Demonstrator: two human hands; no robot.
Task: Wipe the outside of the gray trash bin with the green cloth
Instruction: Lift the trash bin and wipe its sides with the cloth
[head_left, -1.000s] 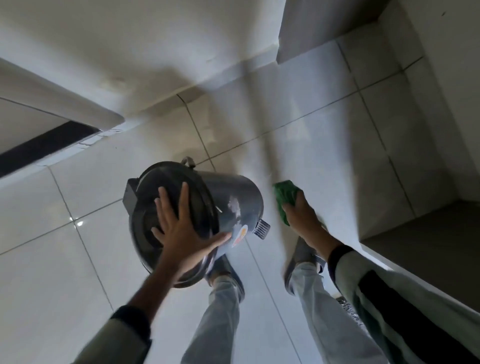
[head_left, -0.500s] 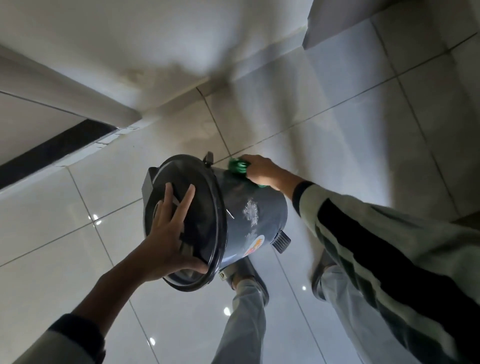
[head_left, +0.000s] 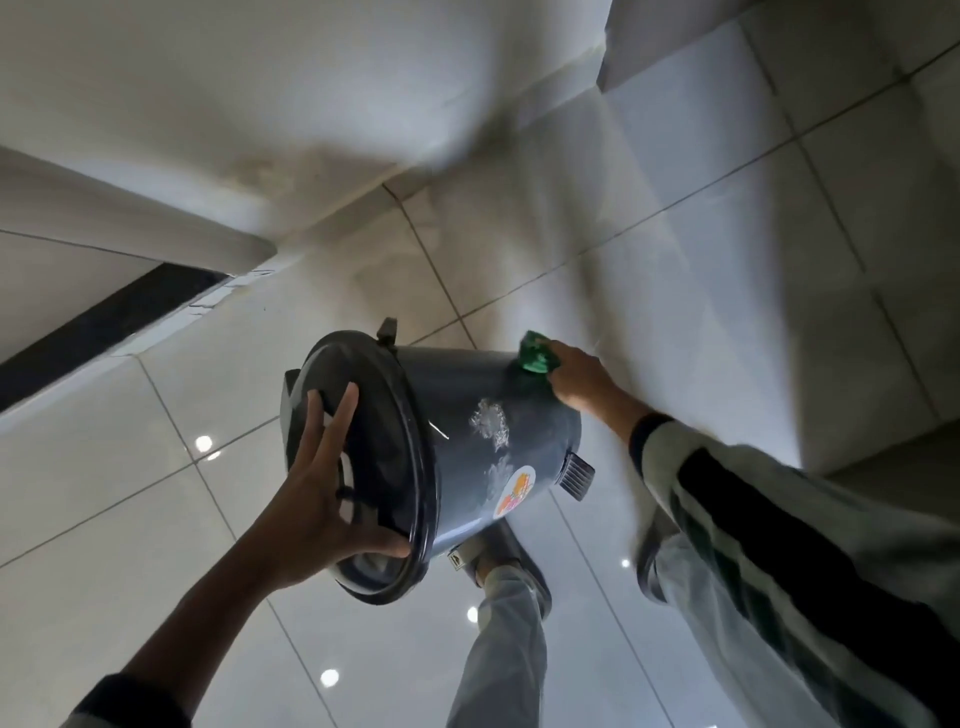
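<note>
**Gray bin tipped on its side, cloth at its far wall**

Gray round plastic trash bin (head_left: 467, 441) is held off the glossy pale tiled floor (head_left: 156, 441), tilted so its dark lid (head_left: 358, 457) faces left and toward the camera and its base points right. It sits near the middle of the scene, above the person's feet. A scuffed whitish patch (head_left: 488, 423) and a round orange-and-white sticker (head_left: 514, 491) mark the near side wall, and a small black foot pedal (head_left: 576, 475) juts from the base on the right.

The left hand (head_left: 322, 499) is spread flat across the lid, fingers fanned and the thumb hooked at the lower rim, bracing rather than clenching. The right hand (head_left: 582, 382) is closed around a small crumpled green cloth (head_left: 535, 356), pressing it on the far upper part of the wall, close to the base.

The bin looks light and probably empty, since an open palm props it. Its shell seems stiff but thin, and smooth enough to slip or roll under a sideways wipe, so the lid rim is likely the surest place to hold. The cloth is soft and bunches easily; firm pressure should keep it flat on the curve. The near wall with the scuff looks not yet wiped.
</note>
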